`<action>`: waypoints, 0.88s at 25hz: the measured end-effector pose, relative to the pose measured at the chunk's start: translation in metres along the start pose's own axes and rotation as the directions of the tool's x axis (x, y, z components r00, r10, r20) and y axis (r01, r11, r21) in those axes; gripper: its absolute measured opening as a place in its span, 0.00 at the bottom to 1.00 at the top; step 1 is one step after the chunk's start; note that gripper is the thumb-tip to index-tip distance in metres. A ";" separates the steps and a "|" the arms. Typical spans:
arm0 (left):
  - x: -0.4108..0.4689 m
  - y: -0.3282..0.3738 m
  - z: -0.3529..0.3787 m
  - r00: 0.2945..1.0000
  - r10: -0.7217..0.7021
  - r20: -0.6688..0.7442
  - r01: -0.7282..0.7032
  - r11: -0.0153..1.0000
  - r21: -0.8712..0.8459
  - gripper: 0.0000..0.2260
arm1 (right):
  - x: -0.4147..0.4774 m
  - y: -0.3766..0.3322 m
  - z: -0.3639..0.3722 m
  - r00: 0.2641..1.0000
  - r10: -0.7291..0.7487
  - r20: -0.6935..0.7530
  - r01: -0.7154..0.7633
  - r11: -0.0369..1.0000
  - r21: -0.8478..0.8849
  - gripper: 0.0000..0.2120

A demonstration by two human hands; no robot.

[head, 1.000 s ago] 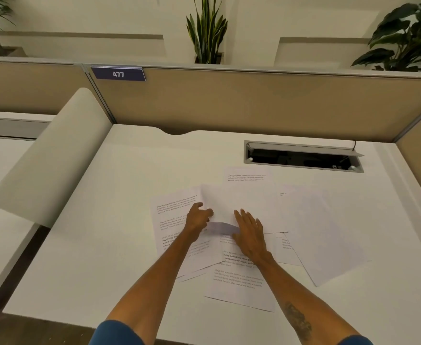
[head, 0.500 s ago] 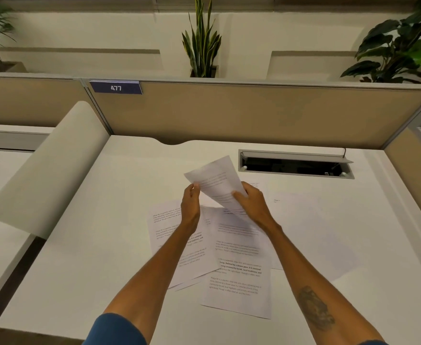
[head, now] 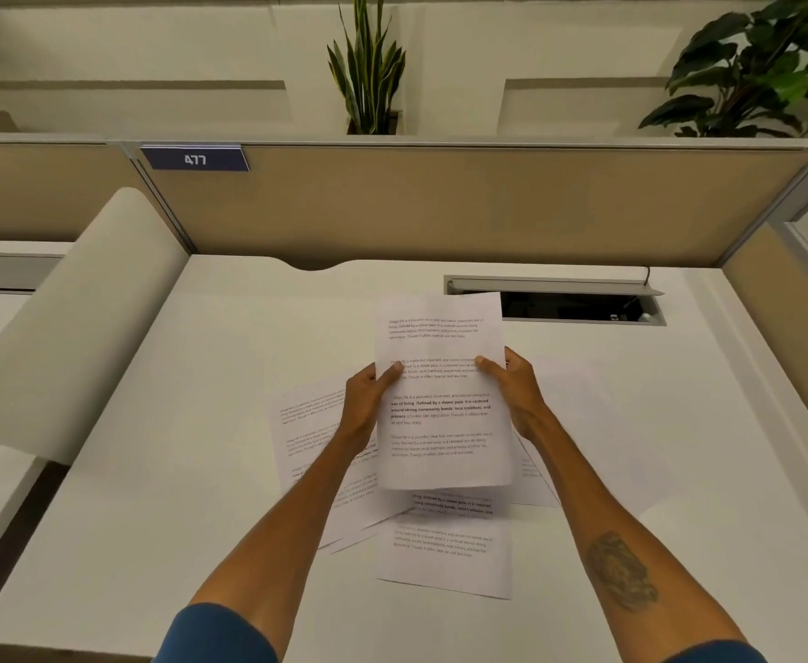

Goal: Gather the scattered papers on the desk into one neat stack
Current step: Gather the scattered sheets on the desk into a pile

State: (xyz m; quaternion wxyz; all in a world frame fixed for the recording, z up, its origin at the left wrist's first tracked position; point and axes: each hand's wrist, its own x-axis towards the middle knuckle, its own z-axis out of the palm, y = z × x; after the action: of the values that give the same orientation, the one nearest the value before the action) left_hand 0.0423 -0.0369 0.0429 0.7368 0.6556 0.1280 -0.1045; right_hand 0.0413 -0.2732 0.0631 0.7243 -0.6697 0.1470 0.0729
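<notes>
From the head camera I see my left hand (head: 368, 399) and right hand (head: 512, 390) each pinching a side edge of one printed sheet (head: 442, 423), held upright above the white desk (head: 177, 447). Under that sheet, more papers (head: 445, 552) lie fanned and overlapping on the desk. Beyond the sheet's top edge sits the open cable tray (head: 579, 303).

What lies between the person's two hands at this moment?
In the head view, a white printed paper sheet spans the gap. The left hand pinches its left edge, the right hand its right edge, raised above the other sheets.
</notes>
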 end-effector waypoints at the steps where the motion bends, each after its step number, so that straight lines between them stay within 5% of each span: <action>1: 0.000 -0.003 0.001 1.000 -0.008 0.018 0.008 1.000 0.006 0.07 | 0.000 0.007 -0.003 1.000 0.008 -0.018 -0.008 1.000 0.000 0.16; 5: 0.004 -0.024 0.003 0.999 -0.015 0.046 0.010 0.993 0.115 0.09 | 0.001 0.026 -0.013 0.994 0.039 -0.106 -0.047 0.996 -0.073 0.16; 8: 0.006 -0.045 0.006 1.000 -0.019 0.017 0.015 0.978 0.207 0.09 | -0.002 0.049 -0.022 0.963 -0.021 -0.270 -0.073 0.940 -0.334 0.15; 11: 0.002 -0.058 0.012 1.000 0.000 0.001 0.000 0.950 0.313 0.10 | -0.006 0.080 -0.041 0.914 -0.151 -0.376 -0.168 0.703 -0.691 0.20; 14: -0.001 -0.071 0.014 0.999 -0.018 -0.033 0.028 0.938 0.346 0.11 | -0.012 0.102 -0.062 0.927 0.039 -0.374 -0.359 0.388 -0.849 0.32; 16: -0.001 -0.082 0.011 0.999 -0.020 -0.042 0.033 0.937 0.347 0.12 | -0.016 0.111 -0.069 0.930 0.167 -0.327 -0.364 0.313 -0.877 0.34; 22: -0.004 -0.097 0.010 0.997 -0.070 -0.041 0.080 0.924 0.373 0.14 | -0.018 0.111 -0.071 0.950 0.142 -0.276 -0.300 0.192 -0.934 0.33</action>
State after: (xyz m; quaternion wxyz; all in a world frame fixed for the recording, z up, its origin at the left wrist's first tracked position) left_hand 0.0074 -0.0582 -0.0456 0.5918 0.7801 0.1405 -0.1462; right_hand -0.0178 -0.3314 -0.0411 0.1226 -0.9472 0.2105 0.2084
